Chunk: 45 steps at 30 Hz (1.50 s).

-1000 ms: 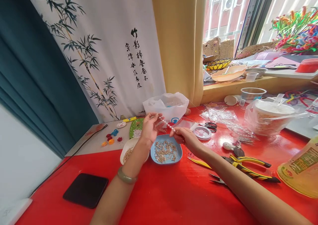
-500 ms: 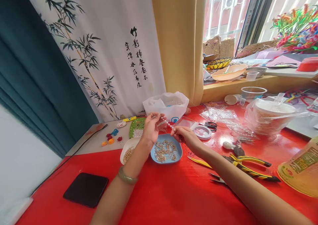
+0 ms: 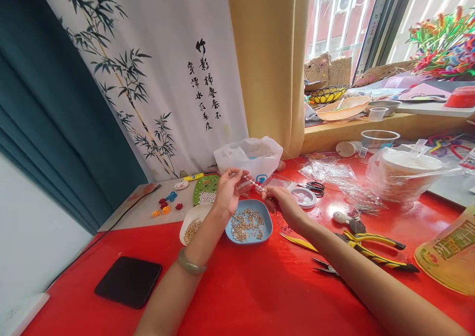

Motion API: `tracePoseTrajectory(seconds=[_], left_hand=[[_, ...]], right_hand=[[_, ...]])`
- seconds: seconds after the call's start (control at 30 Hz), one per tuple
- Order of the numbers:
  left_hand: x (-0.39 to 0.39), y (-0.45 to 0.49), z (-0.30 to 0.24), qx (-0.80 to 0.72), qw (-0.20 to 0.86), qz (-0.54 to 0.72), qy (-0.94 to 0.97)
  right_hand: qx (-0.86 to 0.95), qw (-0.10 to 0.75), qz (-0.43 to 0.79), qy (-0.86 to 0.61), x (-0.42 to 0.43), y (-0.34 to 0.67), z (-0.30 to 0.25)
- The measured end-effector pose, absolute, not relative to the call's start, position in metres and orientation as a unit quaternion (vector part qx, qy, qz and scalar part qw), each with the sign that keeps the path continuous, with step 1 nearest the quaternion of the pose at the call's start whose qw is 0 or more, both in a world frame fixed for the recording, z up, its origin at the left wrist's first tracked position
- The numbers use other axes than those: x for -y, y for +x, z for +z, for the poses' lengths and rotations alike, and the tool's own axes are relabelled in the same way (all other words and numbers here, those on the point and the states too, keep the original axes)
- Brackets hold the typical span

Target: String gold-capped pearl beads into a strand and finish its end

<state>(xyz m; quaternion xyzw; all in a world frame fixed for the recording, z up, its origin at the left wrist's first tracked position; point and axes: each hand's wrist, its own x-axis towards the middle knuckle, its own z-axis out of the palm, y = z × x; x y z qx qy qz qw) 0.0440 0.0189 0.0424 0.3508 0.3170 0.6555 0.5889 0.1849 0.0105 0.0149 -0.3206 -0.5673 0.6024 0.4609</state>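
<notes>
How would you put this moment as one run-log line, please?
left hand: holding bead string | right hand: holding same bead string | blue dish: gold pieces inside | white bag: beyond hands

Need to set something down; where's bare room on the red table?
Widest: red tabletop between left forearm and right forearm, nearer than the blue dish. Smaller: between black slab and left forearm, short of the cream dish. Crowded: behind the dishes, by the white bag; right side, with pliers, bagged cup, bottle. Beaded strand spans left hand to right hand.
</notes>
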Motion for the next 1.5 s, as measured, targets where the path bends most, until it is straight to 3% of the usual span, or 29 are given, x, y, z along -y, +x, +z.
tracePoseTrajectory(seconds=[0.83, 1.5], left_hand=[[-0.016, 0.0427, 0.042, -0.391, 0.569, 0.589, 0.42], [-0.0164, 0.0455, 0.0418, -0.36, 0.58, 0.57, 0.458]], right_hand=[[0.585, 0.454, 0.581, -0.339, -0.0104, 0.1842, 0.0193], [0.593, 0.444, 0.577, -0.343, -0.0115, 0.1859, 0.0207]])
